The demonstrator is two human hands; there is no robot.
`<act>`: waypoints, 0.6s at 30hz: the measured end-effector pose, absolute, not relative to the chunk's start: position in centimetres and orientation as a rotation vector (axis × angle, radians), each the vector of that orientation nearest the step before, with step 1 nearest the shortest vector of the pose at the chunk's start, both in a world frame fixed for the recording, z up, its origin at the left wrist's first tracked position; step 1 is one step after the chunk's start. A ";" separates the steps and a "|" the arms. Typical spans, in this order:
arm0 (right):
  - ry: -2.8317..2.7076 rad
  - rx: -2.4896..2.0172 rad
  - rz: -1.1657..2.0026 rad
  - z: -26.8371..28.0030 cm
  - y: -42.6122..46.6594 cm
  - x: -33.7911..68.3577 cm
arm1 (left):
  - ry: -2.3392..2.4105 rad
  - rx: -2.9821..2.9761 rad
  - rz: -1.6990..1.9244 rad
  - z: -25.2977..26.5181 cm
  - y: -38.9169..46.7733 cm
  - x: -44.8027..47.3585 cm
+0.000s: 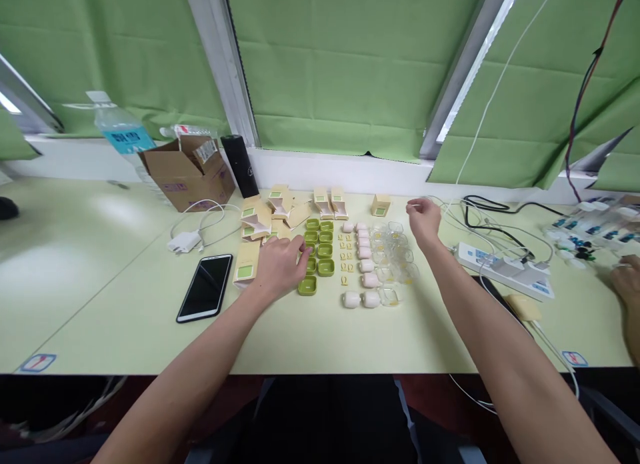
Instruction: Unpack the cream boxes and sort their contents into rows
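My left hand point(283, 263) hovers with curled fingers at the left edge of two columns of small green square trays point(325, 251), beside some opened small cardboard boxes point(246, 261). Whatever its fingers may hold is hidden. At the right, my right hand point(425, 219) is closed, fingertips together, near the clear plastic cases point(390, 296); I cannot make out anything in it. Between the hands lie small yellow clips point(344, 266) and white-pink rounded cases point(371, 299) in columns. One small closed box point(381, 205) stands at the back, left of my right hand.
A phone point(205, 288) and a white charger point(185, 242) lie at left, before a brown carton point(187, 174). On the right are a power strip point(505, 271), tangled cables and another person's hand point(627, 281). Green blinds point(350, 71) hang behind.
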State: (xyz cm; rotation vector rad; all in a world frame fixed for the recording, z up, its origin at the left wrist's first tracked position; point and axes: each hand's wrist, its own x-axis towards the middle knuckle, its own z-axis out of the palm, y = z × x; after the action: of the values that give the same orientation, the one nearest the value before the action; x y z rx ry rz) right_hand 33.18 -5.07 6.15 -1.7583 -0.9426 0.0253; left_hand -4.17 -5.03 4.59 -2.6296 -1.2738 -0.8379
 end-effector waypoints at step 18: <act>-1.592 -2.472 -0.028 6.6 2.5 30.7 | -1.120 -2.628 -0.938 4.2 -5.3 -4.0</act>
State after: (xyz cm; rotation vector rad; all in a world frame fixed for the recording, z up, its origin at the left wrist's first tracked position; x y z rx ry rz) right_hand 30.70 2.45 6.61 -2.4723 -1.5917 -0.0280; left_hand -3.95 -5.31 4.17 -2.6285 -1.1205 -0.9382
